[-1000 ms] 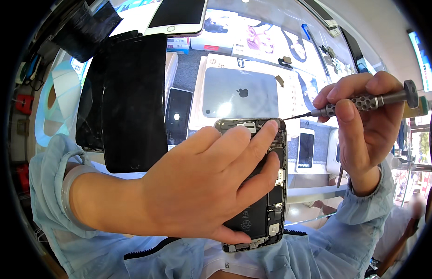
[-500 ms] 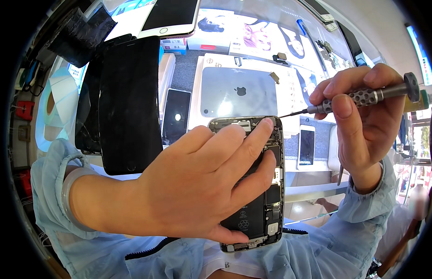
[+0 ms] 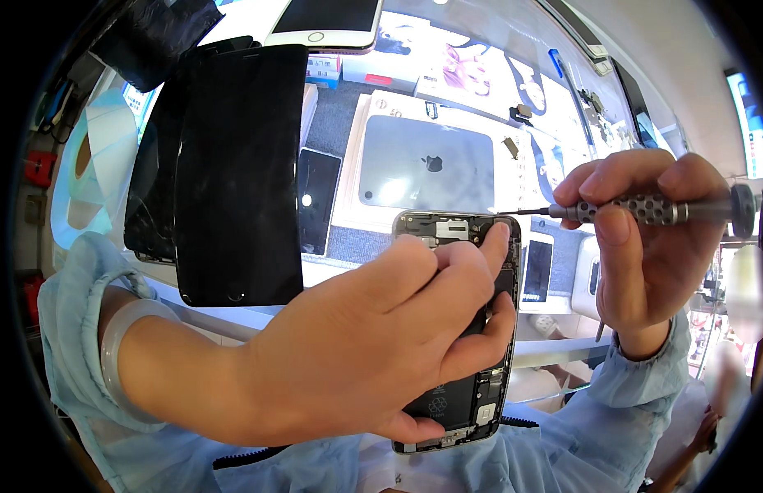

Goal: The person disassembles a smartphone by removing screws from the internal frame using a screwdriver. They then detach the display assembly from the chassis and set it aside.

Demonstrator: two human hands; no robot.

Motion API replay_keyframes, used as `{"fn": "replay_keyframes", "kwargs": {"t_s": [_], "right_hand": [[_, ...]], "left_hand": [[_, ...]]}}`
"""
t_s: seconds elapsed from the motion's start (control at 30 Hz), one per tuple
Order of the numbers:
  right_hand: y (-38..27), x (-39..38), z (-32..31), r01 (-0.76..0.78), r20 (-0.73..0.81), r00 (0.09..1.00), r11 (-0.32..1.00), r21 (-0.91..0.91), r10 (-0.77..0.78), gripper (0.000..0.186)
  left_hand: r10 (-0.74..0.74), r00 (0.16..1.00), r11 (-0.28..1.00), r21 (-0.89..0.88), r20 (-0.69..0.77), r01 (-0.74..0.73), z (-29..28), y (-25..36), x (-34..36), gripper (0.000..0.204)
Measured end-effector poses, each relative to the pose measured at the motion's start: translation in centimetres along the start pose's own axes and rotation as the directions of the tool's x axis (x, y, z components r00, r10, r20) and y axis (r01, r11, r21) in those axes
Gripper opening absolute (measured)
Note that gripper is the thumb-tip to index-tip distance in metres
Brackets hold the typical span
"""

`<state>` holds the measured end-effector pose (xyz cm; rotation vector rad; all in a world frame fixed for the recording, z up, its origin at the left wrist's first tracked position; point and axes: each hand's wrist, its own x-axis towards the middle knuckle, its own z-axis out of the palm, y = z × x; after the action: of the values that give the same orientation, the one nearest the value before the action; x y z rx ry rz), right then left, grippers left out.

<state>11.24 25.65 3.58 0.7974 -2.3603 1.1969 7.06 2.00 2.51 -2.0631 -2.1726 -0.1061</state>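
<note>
My left hand [image 3: 373, 329] is closed around an opened phone [image 3: 486, 411] with its inner parts and black battery bare. The index fingertip presses near the phone's top right corner, and the thumb rests at its lower end. Much of the phone's left side is hidden under this hand. In my right hand [image 3: 656, 271] a grey metal screwdriver [image 3: 644, 212] with a dimpled grip lies almost level, pinched between thumb and fingers. Its thin tip points left, right at the phone's top right corner; whether it touches cannot be told.
A large black screen panel [image 3: 237, 181] lies left of the phone, near a roll of pale blue film [image 3: 98, 168]. Behind are a white box with a grey tablet picture [image 3: 431, 168], a small dark phone [image 3: 318, 205] and a white phone [image 3: 324, 33]. A small phone [image 3: 539, 267] lies further right.
The phone and my left hand have shifted slightly right. The screwdriver has turned from a slant to nearly level, and my right hand sits lower. The whole view has also shifted a little.
</note>
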Motion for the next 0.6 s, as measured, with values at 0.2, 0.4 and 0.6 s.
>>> {"fn": "replay_keyframes", "kwargs": {"t_s": [0.2, 0.4, 0.6], "right_hand": [[0.1, 0.1, -0.6, 0.07, 0.112, 0.991, 0.997, -0.019, -0.067, 0.038], [0.7, -0.2, -0.8, 0.042, 0.033, 0.998, 0.998, 0.055, -0.044, 0.034], [0.7, -0.4, -0.5, 0.022, -0.074, 0.997, 0.988, 0.156, -0.01, 0.031]], "left_hand": [[0.012, 0.999, 0.992, -0.122, -0.033, -0.016, 0.3, -0.7, 0.0, 0.075], [-0.075, 0.991, 0.909, -0.417, -0.108, 0.024, 0.6, -1.4, 0.1, 0.074], [-0.193, 0.966, 0.816, -0.574, -0.169, 0.062, 0.7, -1.6, 0.7, 0.066]]}}
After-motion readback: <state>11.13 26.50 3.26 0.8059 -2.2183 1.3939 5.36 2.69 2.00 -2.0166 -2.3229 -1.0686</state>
